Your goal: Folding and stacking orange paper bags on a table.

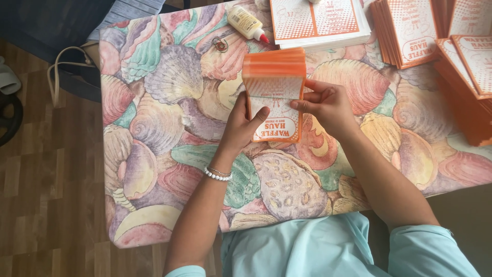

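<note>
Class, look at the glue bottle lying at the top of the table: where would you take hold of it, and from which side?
Grip the glue bottle across the middle of its pale body, coming down from above. It lies on its side, slanted, with the red nozzle toward the orange and white sheets; the round body is widest and easiest for the fingers, while the nozzle is narrow.
</note>
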